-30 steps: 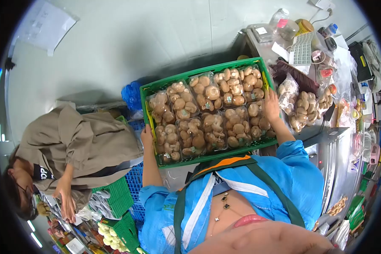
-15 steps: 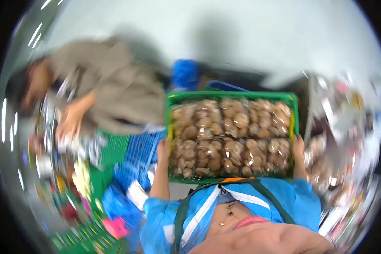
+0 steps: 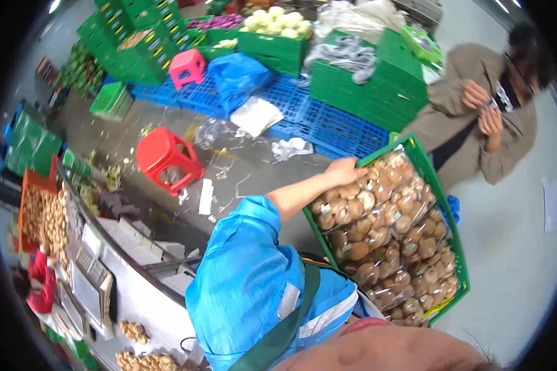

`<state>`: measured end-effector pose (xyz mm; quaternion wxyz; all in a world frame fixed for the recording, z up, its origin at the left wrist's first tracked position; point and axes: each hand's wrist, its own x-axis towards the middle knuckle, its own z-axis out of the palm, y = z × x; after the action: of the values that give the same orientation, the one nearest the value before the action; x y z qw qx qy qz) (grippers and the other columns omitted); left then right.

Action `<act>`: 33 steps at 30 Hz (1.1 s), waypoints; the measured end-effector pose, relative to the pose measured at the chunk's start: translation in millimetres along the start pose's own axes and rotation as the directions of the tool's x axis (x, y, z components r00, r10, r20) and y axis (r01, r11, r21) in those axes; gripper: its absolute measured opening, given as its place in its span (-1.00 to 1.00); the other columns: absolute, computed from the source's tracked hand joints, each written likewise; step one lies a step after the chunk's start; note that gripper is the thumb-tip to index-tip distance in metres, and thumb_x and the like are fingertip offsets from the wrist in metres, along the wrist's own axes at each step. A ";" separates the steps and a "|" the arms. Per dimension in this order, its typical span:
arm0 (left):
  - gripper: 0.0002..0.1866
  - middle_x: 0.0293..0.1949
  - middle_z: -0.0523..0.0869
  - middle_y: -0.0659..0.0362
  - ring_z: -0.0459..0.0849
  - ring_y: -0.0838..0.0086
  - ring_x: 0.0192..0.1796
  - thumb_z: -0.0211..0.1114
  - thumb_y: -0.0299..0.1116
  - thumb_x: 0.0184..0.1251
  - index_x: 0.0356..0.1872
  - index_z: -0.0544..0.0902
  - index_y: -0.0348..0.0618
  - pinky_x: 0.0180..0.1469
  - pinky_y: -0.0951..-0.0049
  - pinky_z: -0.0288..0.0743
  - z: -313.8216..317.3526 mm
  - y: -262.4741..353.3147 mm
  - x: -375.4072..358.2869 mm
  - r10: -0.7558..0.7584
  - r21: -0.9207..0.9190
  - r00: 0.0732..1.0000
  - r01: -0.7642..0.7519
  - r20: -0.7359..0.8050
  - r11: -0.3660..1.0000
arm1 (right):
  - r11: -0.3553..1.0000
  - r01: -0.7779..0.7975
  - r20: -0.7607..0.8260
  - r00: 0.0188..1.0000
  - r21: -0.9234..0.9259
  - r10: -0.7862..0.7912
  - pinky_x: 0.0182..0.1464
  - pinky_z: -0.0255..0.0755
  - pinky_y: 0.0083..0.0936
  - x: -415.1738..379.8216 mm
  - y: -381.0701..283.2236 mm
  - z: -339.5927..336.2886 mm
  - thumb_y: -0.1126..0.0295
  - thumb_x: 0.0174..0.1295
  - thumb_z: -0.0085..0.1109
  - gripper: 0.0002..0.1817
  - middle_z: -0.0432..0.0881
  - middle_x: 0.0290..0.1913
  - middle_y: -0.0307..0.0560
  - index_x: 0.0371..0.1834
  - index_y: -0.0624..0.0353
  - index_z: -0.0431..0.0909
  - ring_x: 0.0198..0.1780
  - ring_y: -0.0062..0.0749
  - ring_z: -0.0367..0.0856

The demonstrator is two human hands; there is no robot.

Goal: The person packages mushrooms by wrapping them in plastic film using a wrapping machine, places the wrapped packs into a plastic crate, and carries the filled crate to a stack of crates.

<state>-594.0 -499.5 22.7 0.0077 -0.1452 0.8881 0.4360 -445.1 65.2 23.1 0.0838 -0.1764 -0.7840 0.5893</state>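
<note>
A green crate [image 3: 445, 196] full of clear-wrapped packs of brown mushrooms [image 3: 390, 213] is held in front of my body, turned at an angle. My left hand [image 3: 346, 172] grips its upper left rim, with the fingers wrapped over the edge beside the packs. The left arm reaches out in a blue sleeve. My right hand is out of sight, and the crate's lower end is partly hidden by my face and body.
Another person [image 3: 483, 123] stands just beyond the crate at right, hands raised together. Blue pallets [image 3: 346, 130] carry stacked green crates [image 3: 368, 86]. A red stool [image 3: 167, 157] and scraps lie on the floor. A metal table [image 3: 142, 303] with scales and loose mushrooms is at left.
My view and body have turned sharply, and the other person has shifted from the left side to the right. The crate now appears tilted at right. My right hand has gone out of view.
</note>
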 end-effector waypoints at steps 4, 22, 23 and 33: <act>-0.40 -0.23 0.63 -0.18 0.60 0.01 -0.10 0.18 0.13 0.12 -0.13 0.52 -0.29 -0.06 0.15 0.44 -168.5 -30.1 -150.1 -0.069 0.010 0.988 0.071 -0.138 0.997 | 0.953 -0.101 0.063 0.990 -0.286 0.124 -0.24 0.39 -0.56 -1.3 -28.9 -7.1 0.23 0.30 0.00 -0.56 0.52 -0.20 -0.10 0.06 0.41 0.38 -0.25 -0.53 0.46; -0.41 -0.16 0.62 -0.15 0.62 0.15 -0.06 0.22 -0.05 0.17 0.07 0.42 -0.34 -0.01 0.31 0.42 -473.8 -352.0 -305.9 -0.493 -0.392 0.462 0.302 -0.738 0.869 | 0.738 0.671 0.691 0.566 -0.070 -0.450 0.05 0.31 -0.44 -76.7 -252.9 671.0 0.29 0.25 0.03 -0.51 0.50 -0.02 0.10 0.14 0.43 0.28 -0.03 -0.31 0.46; -0.41 -0.15 0.62 -0.13 0.61 0.19 -0.06 0.23 -0.07 0.17 0.07 0.42 -0.35 0.00 0.32 0.42 -498.1 -368.1 -303.5 -0.496 -0.381 0.419 0.330 -0.761 0.864 | 0.802 0.597 0.711 0.559 0.011 -0.426 0.01 0.34 -0.41 -89.2 -274.1 719.7 0.35 0.21 0.03 -0.58 0.54 -0.10 0.11 0.07 0.40 0.35 -0.07 -0.29 0.49; -0.51 -0.13 0.62 -0.02 0.58 0.38 -0.09 0.24 -0.20 0.22 0.05 0.43 -0.36 -0.02 0.41 0.40 -630.1 -501.6 -317.8 -0.635 -0.621 0.035 0.172 -0.772 0.764 | 0.697 0.689 0.876 0.194 0.199 -0.441 0.07 0.30 -0.44 -232.9 -418.8 1094.9 0.32 0.18 0.07 -0.53 0.53 -0.06 0.08 0.11 0.36 0.34 -0.01 -0.30 0.48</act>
<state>-85.8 -1198.8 70.6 -0.4553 -0.6352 0.5006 0.3723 -675.9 -1103.4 121.0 -0.1436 0.4496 -0.7775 0.4156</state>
